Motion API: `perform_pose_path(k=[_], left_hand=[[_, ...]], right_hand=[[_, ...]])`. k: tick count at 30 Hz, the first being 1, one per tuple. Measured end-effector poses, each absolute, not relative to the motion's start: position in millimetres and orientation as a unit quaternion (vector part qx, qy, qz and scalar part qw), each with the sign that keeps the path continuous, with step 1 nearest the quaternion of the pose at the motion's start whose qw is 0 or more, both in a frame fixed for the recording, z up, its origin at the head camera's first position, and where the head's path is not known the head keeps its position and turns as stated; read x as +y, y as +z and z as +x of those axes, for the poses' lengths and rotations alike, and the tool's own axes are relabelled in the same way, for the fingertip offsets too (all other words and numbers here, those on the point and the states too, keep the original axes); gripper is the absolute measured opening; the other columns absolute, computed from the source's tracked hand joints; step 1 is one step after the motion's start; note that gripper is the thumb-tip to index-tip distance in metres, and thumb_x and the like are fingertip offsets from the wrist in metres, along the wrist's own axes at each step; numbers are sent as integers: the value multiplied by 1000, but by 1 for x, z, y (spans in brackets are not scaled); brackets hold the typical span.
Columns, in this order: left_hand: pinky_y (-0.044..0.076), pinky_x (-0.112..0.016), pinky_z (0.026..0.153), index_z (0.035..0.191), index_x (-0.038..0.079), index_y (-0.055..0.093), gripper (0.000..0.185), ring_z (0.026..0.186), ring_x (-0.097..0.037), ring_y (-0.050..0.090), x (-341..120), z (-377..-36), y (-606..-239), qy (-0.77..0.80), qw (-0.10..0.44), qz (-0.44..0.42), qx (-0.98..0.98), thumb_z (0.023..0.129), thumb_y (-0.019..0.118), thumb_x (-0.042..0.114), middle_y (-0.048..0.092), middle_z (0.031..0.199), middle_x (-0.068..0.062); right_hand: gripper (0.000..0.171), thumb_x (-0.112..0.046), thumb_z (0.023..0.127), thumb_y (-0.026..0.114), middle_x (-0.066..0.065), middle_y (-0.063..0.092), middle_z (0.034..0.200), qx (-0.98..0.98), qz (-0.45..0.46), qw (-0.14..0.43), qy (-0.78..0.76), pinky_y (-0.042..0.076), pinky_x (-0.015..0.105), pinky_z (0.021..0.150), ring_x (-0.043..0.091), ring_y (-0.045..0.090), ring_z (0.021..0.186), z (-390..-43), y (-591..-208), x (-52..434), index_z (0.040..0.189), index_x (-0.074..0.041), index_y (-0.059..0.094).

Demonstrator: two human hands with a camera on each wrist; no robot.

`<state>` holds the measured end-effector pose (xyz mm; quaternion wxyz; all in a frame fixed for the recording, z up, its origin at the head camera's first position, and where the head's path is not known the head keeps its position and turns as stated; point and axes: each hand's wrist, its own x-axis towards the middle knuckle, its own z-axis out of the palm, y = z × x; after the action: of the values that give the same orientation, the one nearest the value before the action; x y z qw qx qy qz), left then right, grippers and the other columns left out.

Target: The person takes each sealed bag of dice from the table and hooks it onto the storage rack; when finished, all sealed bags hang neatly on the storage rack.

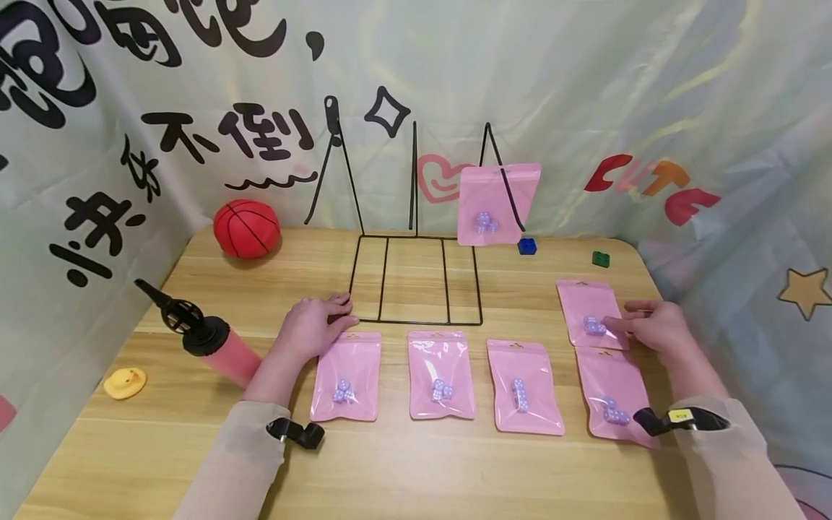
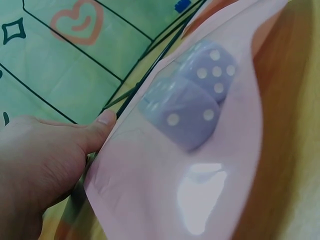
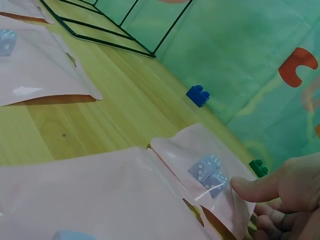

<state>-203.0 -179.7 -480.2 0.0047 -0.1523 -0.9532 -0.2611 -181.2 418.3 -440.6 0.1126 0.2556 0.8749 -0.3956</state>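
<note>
My right hand [image 1: 656, 328] pinches the right edge of a pink zip pouch [image 1: 588, 296] with lavender dice inside. The thumb lies over its clear front beside the dice [image 3: 209, 172], and the other fingers curl at its edge, partly hidden. At the front left corner of a black wire hook rack [image 1: 416, 322], my left hand [image 1: 315, 326] holds the base wire between thumb [image 2: 106, 118] and fingers. Another pink pouch [image 1: 500, 191] hangs on the rack's right hook. Directly below the left hand lies a pouch [image 1: 344, 361] of dice.
More pink pouches of dice lie in a row along the front: one in the middle [image 1: 442, 361], one right of it [image 1: 525, 361], one at far right [image 1: 611, 372]. Around them are a red ball [image 1: 247, 229], pink hand pump [image 1: 234, 354], yellow duck [image 1: 125, 383], blue brick [image 1: 527, 247] and green brick [image 1: 601, 259].
</note>
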Motion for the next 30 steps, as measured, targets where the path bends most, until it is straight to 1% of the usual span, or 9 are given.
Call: perform_pose_path(k=[3, 7, 10, 14, 17, 19, 23, 27, 30], left_hand=[[33, -61, 120, 132, 11, 75, 43, 140, -33, 54, -179, -204, -480, -267, 2, -152, -952, 99, 77, 39, 63, 145, -3], [32, -61, 120, 132, 12, 75, 43, 140, -32, 54, -179, -205, -481, -268, 2, -151, -951, 99, 77, 39, 63, 145, -2], [33, -60, 120, 132, 12, 75, 43, 141, -31, 54, -180, -205, -482, -268, 1, -149, -952, 99, 77, 40, 63, 144, -1], [33, -60, 120, 132, 12, 75, 43, 141, -29, 54, -181, -205, -483, -269, 0, -147, -952, 99, 76, 40, 63, 144, -1], [33, -60, 120, 131, 12, 75, 42, 141, -29, 54, -181, -205, -483, -269, -1, -147, -952, 99, 76, 40, 63, 144, -1], [33, -59, 120, 131, 12, 76, 42, 140, -29, 54, -180, -205, -482, -267, -1, -147, -952, 99, 76, 40, 63, 144, -1], [34, -59, 119, 131, 13, 75, 42, 140, -28, 55, -180, -205, -482, -264, -2, -150, -953, 99, 76, 40, 63, 144, -1], [36, -59, 118, 131, 13, 75, 42, 140, -29, 55, -180, -205, -483, -262, 0, -151, -953, 99, 76, 40, 64, 144, -1], [37, -59, 118, 131, 13, 76, 42, 140, -29, 55, -180, -205, -482, -263, 1, -147, -953, 99, 77, 39, 64, 143, -1]], right_hand=[[80, -35, 98, 78, 29, 51, 137, 872, 256, 115, -402, 49, 35, 79, 39, 52, 112, -182, -441, 417, 156, 6, 41], [73, -36, 101, 73, 29, 51, 137, 869, 251, 117, -411, 49, 35, 80, 40, 52, 113, -181, -441, 418, 154, 5, 45], [70, -36, 102, 71, 30, 50, 140, 868, 244, 114, -417, 49, 37, 83, 42, 51, 116, -181, -439, 418, 153, 6, 47], [66, -35, 104, 69, 31, 50, 140, 873, 221, 101, -423, 52, 29, 78, 42, 49, 117, -181, -436, 417, 150, 8, 49], [62, -33, 105, 68, 28, 54, 134, 882, 198, 87, -419, 54, 24, 71, 36, 52, 110, -179, -432, 415, 146, 10, 52], [59, -33, 104, 69, 24, 59, 127, 886, 187, 77, -416, 55, 25, 71, 31, 55, 104, -178, -428, 413, 142, 11, 55], [51, -28, 104, 70, 9, 68, 108, 897, 151, 52, -413, 58, 25, 71, 17, 60, 87, -174, -419, 405, 136, 11, 61], [46, -25, 105, 70, -1, 71, 101, 902, 106, 32, -418, 57, 22, 72, 11, 62, 84, -169, -410, 394, 134, 9, 63], [41, -24, 104, 71, -6, 71, 99, 903, 80, 12, -422, 55, 21, 71, 11, 61, 84, -166, -404, 385, 131, 7, 66]])
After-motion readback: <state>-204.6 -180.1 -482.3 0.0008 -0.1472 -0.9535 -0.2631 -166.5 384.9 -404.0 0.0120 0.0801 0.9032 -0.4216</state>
